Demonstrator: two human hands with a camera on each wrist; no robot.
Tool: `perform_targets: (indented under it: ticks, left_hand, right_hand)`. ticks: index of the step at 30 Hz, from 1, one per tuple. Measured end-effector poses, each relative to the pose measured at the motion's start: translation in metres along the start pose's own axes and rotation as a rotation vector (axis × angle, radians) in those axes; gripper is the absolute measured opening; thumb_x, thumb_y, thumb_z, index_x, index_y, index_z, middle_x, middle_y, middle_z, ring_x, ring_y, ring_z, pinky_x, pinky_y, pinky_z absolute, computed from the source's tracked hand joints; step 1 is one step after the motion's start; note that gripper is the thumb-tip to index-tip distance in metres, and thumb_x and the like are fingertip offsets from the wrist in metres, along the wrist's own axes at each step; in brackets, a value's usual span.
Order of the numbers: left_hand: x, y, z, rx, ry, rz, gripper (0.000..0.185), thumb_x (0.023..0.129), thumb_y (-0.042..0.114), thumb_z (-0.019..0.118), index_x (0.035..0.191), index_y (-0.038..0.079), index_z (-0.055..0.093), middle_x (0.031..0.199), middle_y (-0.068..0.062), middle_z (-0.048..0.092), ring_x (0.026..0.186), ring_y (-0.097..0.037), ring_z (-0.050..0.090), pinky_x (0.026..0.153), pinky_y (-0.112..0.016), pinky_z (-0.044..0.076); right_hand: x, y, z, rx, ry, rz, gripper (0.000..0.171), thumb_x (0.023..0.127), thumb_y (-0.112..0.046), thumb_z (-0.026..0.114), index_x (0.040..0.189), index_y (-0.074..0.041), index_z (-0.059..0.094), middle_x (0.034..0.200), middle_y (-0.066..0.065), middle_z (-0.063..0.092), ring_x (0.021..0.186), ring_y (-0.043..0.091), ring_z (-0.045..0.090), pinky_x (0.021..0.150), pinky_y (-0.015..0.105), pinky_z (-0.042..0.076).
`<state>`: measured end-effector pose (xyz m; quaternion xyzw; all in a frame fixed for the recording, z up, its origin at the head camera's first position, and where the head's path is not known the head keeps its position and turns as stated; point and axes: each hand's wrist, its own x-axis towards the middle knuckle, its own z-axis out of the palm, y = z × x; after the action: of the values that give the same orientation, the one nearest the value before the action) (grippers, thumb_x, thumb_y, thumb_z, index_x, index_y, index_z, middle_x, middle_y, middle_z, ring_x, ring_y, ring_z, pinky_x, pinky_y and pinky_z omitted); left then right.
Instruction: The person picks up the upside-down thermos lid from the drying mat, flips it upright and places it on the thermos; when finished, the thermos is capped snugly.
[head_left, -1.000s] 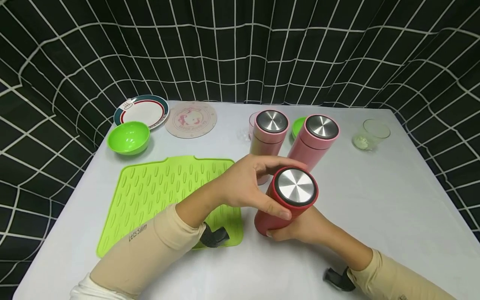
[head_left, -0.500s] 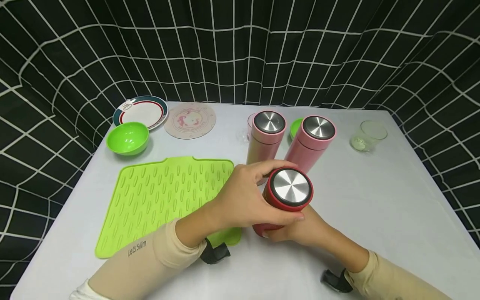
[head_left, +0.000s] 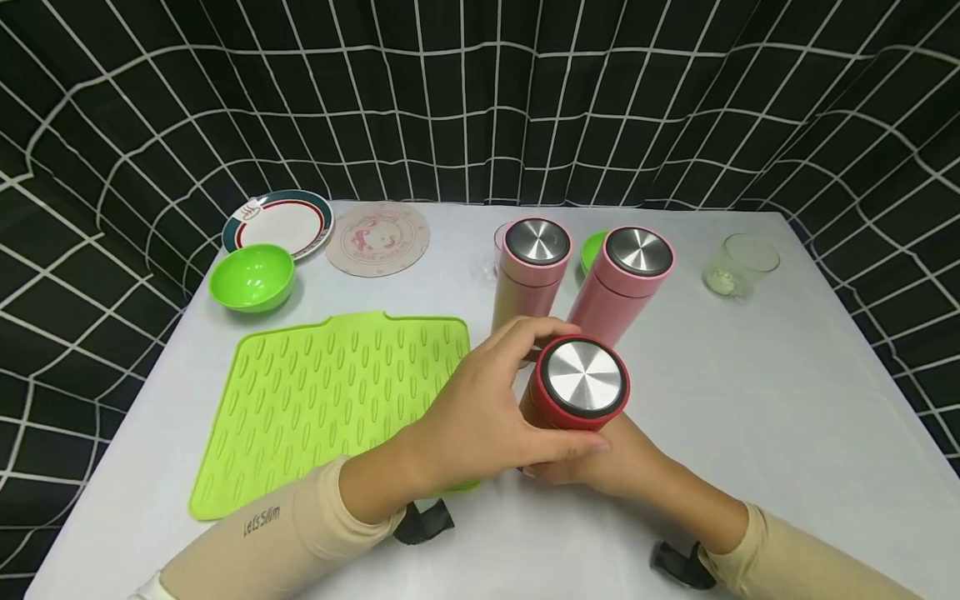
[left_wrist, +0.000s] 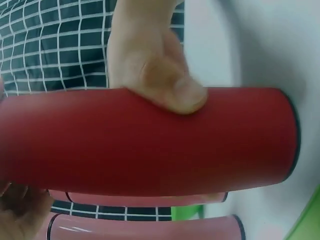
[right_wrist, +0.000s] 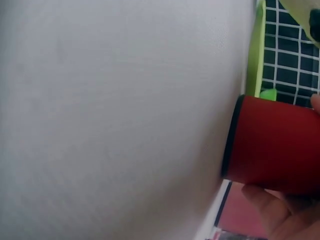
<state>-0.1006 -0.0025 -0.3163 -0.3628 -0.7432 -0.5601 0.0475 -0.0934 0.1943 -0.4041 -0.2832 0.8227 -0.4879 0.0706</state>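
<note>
A red thermos [head_left: 585, 379] with a brushed metal lid top is held between both hands, in front of the pink bottles. My left hand [head_left: 487, 408] curls round its upper part from the left, thumb on the near side. Lower down, my right hand [head_left: 618, 458] grips the body from the right, partly behind the left thumb. In the left wrist view the red body [left_wrist: 150, 145] spans the frame, with the right thumb [left_wrist: 175, 87] pressed on it. The right wrist view has the dark-rimmed base [right_wrist: 270, 145] close to the white tabletop.
Two pink thermoses [head_left: 528, 279] [head_left: 622, 287] stand just beyond. A green ridged mat [head_left: 330, 400] lies left, with a green bowl [head_left: 252, 279], a rimmed plate [head_left: 281, 225] and a round printed mat [head_left: 378, 239] behind it. A glass [head_left: 742, 262] is at the back right.
The red thermos has shifted slightly left, and less of its lower body shows. My left thumb has slid right and down across its near side. Both hands keep hold.
</note>
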Motion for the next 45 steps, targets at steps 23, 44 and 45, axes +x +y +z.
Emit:
perform_targets:
  ticks: [23,44,45]
  left_hand:
    - [0.019,-0.011,-0.004,-0.198,-0.256,0.063,0.09,0.067,0.018,0.092,0.143,0.009,0.045,0.12,0.004,0.064,0.111,-0.005,0.059,0.098,-0.027,0.045]
    - [-0.03,-0.013,-0.124,0.116,0.004,0.228,0.045,0.072,-0.004,0.061,0.116,0.001,0.064,0.086,0.001,0.069,0.065,-0.011,0.06,0.064,-0.025,0.048]
    - [-0.032,-0.012,-0.128,0.144,-0.006,0.216,0.046,0.072,-0.004,0.062,0.118,0.001,0.064,0.088,0.002,0.069,0.068,-0.012,0.062,0.067,-0.026,0.049]
  right_hand:
    - [-0.014,0.001,-0.024,0.003,-0.089,-0.079,0.052,0.069,-0.02,0.09,0.111,-0.025,0.061,0.104,-0.008,0.065,0.093,0.014,0.062,0.083,0.031,0.05]
    - [-0.043,0.056,-0.135,-0.238,0.239,0.287,0.061,0.075,-0.011,0.086,0.124,-0.006,0.051,0.11,0.005,0.06,0.094,0.012,0.059,0.07,0.024,0.054]
    - [-0.042,0.058,-0.138,-0.236,0.245,0.304,0.06,0.076,-0.012,0.085,0.125,-0.006,0.05,0.111,0.006,0.059,0.094,0.012,0.059,0.07,0.024,0.053]
